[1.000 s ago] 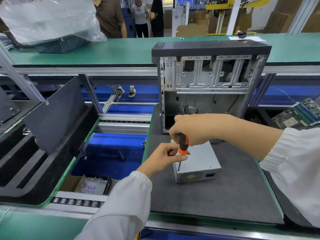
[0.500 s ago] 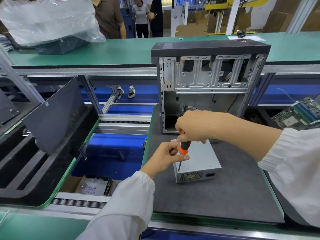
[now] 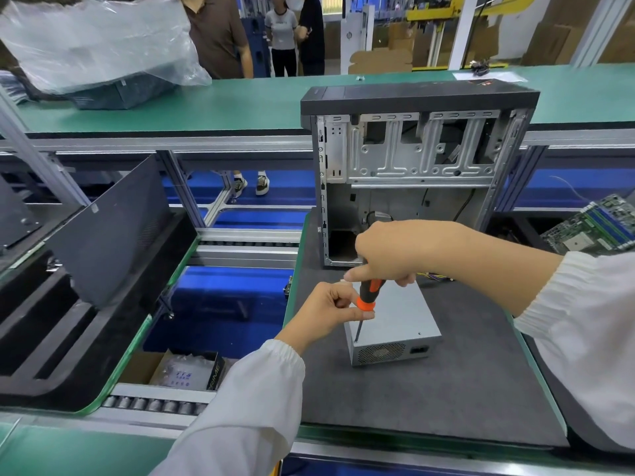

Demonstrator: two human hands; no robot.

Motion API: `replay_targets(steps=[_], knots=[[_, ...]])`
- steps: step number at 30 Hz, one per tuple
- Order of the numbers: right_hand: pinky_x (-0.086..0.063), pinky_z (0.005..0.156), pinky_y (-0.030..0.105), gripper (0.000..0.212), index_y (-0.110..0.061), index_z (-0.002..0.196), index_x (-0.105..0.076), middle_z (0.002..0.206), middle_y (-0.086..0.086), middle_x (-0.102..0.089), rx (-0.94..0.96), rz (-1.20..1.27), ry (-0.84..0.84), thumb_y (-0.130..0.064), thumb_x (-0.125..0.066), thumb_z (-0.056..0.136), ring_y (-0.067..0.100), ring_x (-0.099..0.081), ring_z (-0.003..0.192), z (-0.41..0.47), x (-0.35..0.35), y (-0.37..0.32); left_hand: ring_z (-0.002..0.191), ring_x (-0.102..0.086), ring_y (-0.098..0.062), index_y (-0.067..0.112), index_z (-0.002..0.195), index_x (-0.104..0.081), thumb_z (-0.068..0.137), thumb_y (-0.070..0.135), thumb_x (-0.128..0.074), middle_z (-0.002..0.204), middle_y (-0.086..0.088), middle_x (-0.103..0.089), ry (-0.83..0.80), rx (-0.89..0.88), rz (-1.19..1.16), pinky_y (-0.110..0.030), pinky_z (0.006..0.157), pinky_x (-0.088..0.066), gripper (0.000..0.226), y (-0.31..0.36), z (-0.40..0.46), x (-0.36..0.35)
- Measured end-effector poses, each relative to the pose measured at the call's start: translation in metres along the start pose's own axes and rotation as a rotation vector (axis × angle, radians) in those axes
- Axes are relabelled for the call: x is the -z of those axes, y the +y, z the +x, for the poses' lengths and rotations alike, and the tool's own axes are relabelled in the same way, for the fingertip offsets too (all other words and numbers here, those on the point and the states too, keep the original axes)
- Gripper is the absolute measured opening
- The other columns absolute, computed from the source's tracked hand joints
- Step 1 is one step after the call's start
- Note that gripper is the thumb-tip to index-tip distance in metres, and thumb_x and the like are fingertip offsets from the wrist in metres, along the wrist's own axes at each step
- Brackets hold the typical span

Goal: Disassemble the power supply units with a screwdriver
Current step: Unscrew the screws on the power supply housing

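Gripping the screwdriver [image 3: 368,296], the right hand [image 3: 385,255] was steadied by the left hand's [image 3: 326,312] pinch, keeping the tip on the power supply [image 3: 398,324] screw.

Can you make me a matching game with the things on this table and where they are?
Things:
1. screwdriver
2. power supply
3. computer case
4. circuit board

Places:
A. far right edge
B. standing upright behind the hands
C. held in both hands
D. lying on the grey mat

Pairs: 1-C, 2-D, 3-B, 4-A. The right hand grips the handle; the left hand pinches it lower down.
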State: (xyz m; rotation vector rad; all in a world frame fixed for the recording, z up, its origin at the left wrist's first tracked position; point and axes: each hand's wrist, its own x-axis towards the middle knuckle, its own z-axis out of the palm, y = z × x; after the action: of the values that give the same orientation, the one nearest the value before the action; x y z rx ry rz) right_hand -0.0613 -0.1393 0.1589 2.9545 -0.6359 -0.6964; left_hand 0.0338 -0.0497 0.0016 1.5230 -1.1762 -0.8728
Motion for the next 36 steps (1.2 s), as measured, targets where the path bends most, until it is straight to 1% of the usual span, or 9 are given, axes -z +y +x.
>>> replay_targets(steps=[3, 7, 10, 13, 16, 19, 28, 31, 36], knots=[[-0.047, 0.05, 0.022, 0.014, -0.015, 0.097, -0.052, 0.071, 0.002, -0.056, 0.113, 0.0, -0.034, -0.029, -0.056, 0.095, 0.015, -0.059, 0.054, -0.003, 0.005, 0.004, 0.063, -0.025, -0.024, 0.001, 0.094, -0.073, 0.083, 0.015, -0.077, 0.059, 0.003, -0.023, -0.033, 0.014, -0.022, -0.04, 0.073, -0.034, 0.018, -0.001, -0.002, 0.003], [-0.041, 0.05, 0.021, 0.027, -0.021, 0.104, -0.052, 0.102, 0.003, -0.045, 0.216, -0.034, -0.032, -0.004, -0.063, 0.086, 0.016, -0.053, 0.07, -0.004, 0.006, 0.005, 0.088, -0.045, -0.028, 0.012, 0.108, -0.075, 0.089, 0.019, -0.069, 0.084, -0.023, -0.052, -0.089, -0.005, -0.044, -0.053, 0.097, -0.043, 0.021, -0.002, -0.006, 0.009], [-0.046, 0.046, 0.019, 0.031, -0.02, 0.112, -0.052, 0.092, 0.001, -0.053, 0.187, 0.095, -0.039, -0.024, -0.069, 0.086, 0.013, -0.06, 0.063, -0.003, 0.005, 0.005, 0.092, -0.046, -0.031, 0.007, 0.102, -0.076, 0.087, 0.01, -0.071, 0.088, -0.028, -0.053, -0.049, -0.015, -0.088, -0.057, 0.098, -0.043, 0.017, 0.0, -0.008, 0.008], [-0.046, 0.04, 0.018, 0.041, -0.012, 0.099, -0.054, 0.066, 0.003, -0.062, 0.036, 0.156, -0.039, -0.051, -0.059, 0.089, 0.012, -0.062, 0.04, 0.001, 0.003, 0.005, 0.085, -0.044, -0.03, 0.005, 0.098, -0.076, 0.084, 0.008, -0.074, 0.078, -0.02, -0.047, -0.027, -0.007, -0.091, -0.048, 0.104, -0.044, 0.015, -0.001, -0.006, 0.007], [-0.052, 0.047, 0.022, 0.038, -0.012, 0.077, -0.053, 0.057, 0.004, -0.063, 0.02, 0.145, 0.013, -0.047, -0.055, 0.093, 0.014, -0.061, 0.037, 0.008, -0.004, 0.005, 0.066, -0.031, -0.028, 0.006, 0.099, -0.075, 0.084, 0.013, -0.074, 0.058, -0.006, -0.031, -0.012, -0.014, -0.038, -0.032, 0.083, -0.044, 0.016, -0.005, -0.005, 0.007], [-0.055, 0.052, 0.025, 0.034, -0.012, 0.078, -0.055, 0.057, 0.005, -0.066, 0.018, 0.166, 0.03, -0.043, -0.056, 0.093, 0.015, -0.063, 0.04, 0.008, -0.004, 0.008, 0.058, -0.022, -0.018, 0.011, 0.107, -0.071, 0.086, 0.018, -0.073, 0.06, 0.005, -0.019, -0.046, 0.031, -0.029, -0.023, 0.063, -0.03, 0.022, -0.014, -0.007, 0.011], [-0.051, 0.052, 0.023, 0.039, -0.008, 0.079, -0.059, 0.045, 0.001, -0.063, -0.024, 0.21, 0.114, -0.044, -0.052, 0.093, 0.014, -0.063, 0.04, 0.003, 0.012, 0.023, 0.054, -0.028, -0.006, 0.018, 0.101, -0.068, 0.085, 0.021, -0.075, 0.059, 0.01, -0.025, -0.018, 0.157, 0.056, -0.005, 0.062, -0.035, 0.017, -0.047, -0.019, 0.007], [-0.049, 0.055, 0.023, 0.038, -0.01, 0.078, -0.061, 0.037, -0.005, -0.056, -0.027, 0.244, 0.136, -0.043, -0.053, 0.093, 0.005, -0.053, 0.031, 0.001, 0.016, 0.027, 0.052, -0.026, -0.006, 0.017, 0.097, -0.07, 0.088, 0.022, -0.072, 0.052, 0.014, -0.025, 0.044, 0.138, 0.035, -0.012, 0.063, -0.034, 0.011, -0.047, -0.015, 0.001], [-0.049, 0.053, 0.023, 0.037, -0.007, 0.083, -0.064, 0.05, 0.0, -0.061, -0.036, 0.341, 0.158, -0.042, -0.055, 0.093, 0.002, -0.051, 0.029, 0.002, 0.014, 0.037, 0.055, -0.033, -0.007, 0.022, 0.08, -0.073, 0.091, 0.02, -0.067, 0.055, 0.008, -0.035, 0.11, 0.101, 0.013, -0.012, 0.058, -0.034, 0.013, -0.048, -0.012, -0.001]])
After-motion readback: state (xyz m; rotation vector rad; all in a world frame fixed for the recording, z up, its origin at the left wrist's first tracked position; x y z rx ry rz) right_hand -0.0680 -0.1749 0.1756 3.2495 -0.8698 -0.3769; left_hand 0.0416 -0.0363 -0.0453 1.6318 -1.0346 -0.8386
